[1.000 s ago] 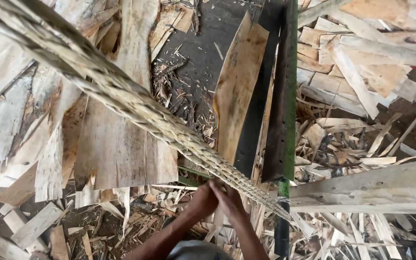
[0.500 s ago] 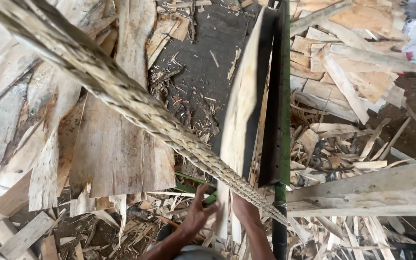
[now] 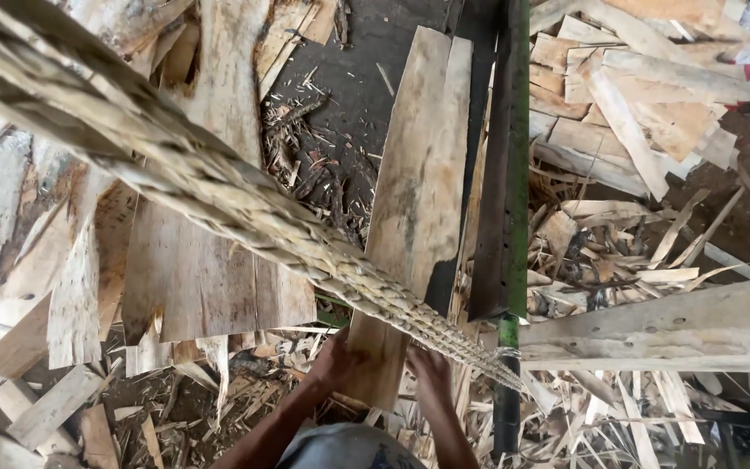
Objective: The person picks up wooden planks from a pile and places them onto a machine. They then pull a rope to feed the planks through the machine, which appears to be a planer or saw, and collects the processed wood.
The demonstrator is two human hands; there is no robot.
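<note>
A long pale wooden plank point(image 3: 418, 191) runs away from me, its right edge beside an upright dark green metal blade point(image 3: 507, 156). My left hand point(image 3: 333, 363) grips the plank's near end on the left side. My right hand point(image 3: 431, 369) holds the same end on the right. A thick braided straw band point(image 3: 219, 200) crosses the view diagonally close to the camera and hides part of the plank and of my right hand.
Rough slabs of wood point(image 3: 201, 278) lie to the left, and offcuts are heaped at the upper right point(image 3: 635, 113). A broad board point(image 3: 653, 326) lies at the right. Splinters and bark point(image 3: 323, 174) cover the dark ground. A green post point(image 3: 507, 382) stands under the blade.
My hands have spread apart from a close grip and now hold both sides of the plank's near end. The plank's face has turned more towards me beside the blade.
</note>
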